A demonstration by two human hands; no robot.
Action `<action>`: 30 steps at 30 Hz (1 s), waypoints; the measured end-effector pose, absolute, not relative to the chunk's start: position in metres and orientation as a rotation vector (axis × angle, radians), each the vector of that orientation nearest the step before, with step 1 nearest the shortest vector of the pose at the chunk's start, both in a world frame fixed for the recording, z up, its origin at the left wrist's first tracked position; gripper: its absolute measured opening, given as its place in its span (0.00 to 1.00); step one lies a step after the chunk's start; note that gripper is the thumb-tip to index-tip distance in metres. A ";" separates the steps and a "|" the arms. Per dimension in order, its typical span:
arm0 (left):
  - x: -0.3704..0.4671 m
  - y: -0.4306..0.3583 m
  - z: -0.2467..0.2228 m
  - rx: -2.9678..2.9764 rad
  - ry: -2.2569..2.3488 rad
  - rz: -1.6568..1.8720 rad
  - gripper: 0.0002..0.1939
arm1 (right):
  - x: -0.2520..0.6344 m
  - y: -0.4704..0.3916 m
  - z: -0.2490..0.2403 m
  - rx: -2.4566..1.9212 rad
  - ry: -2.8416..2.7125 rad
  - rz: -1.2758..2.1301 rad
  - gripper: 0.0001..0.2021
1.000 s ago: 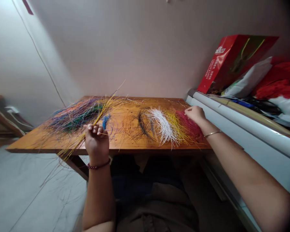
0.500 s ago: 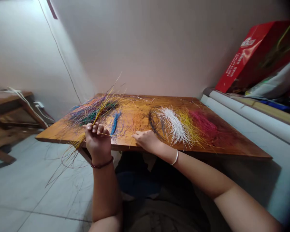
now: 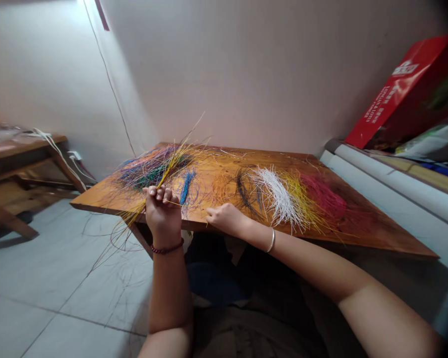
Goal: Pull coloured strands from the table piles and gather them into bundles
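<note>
My left hand (image 3: 163, 214) is closed round a bundle of thin yellow strands (image 3: 170, 168), mixed with some darker ones, which stick up above the fist and trail below it past the table edge. Pinched closed, my right hand (image 3: 226, 219) has hold of a single yellow strand (image 3: 190, 205) that runs across from the left fist. Between the hands, on the wooden table (image 3: 205, 219), lies a small blue bunch (image 3: 187, 187). Beyond the right hand are thin orange strands (image 3: 221, 188) and dark strands (image 3: 244, 191).
White strands (image 3: 274, 196), yellow strands (image 3: 296, 194) and pink strands (image 3: 324, 196) lie in piles to the right. A tangled multicoloured heap (image 3: 145, 169) covers the table's left end. Pale rolls (image 3: 381, 171) and a red box (image 3: 399, 89) stand at the right, another table (image 3: 26, 149) at the left.
The view has shifted, so the table and things on it sit further right. My right hand's fingers look more tightly closed, and the strand between my hands shows more clearly.
</note>
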State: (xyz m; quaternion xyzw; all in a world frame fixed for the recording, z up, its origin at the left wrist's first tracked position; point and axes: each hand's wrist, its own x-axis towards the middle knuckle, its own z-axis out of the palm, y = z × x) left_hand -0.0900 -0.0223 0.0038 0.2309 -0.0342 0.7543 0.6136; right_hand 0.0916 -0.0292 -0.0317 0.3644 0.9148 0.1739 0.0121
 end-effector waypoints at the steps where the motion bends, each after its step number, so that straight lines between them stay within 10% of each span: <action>1: -0.089 -0.022 0.004 0.530 -0.074 1.737 0.14 | 0.090 -0.028 -0.032 1.096 2.858 0.562 0.14; 14: -0.089 -0.023 0.005 0.523 -0.084 1.732 0.14 | 0.123 -0.039 -0.024 1.034 3.111 0.747 0.17; 20: -0.088 -0.022 0.005 0.524 -0.102 1.721 0.14 | 0.171 -0.048 -0.002 2.131 3.288 0.904 0.13; 25: -0.087 -0.023 0.006 0.520 -0.105 1.705 0.14 | 0.238 -0.052 0.042 3.513 2.324 1.574 0.19; 30: -0.078 -0.024 0.009 0.506 -0.073 1.689 0.14 | 0.321 -0.052 0.033 3.477 2.078 1.502 0.17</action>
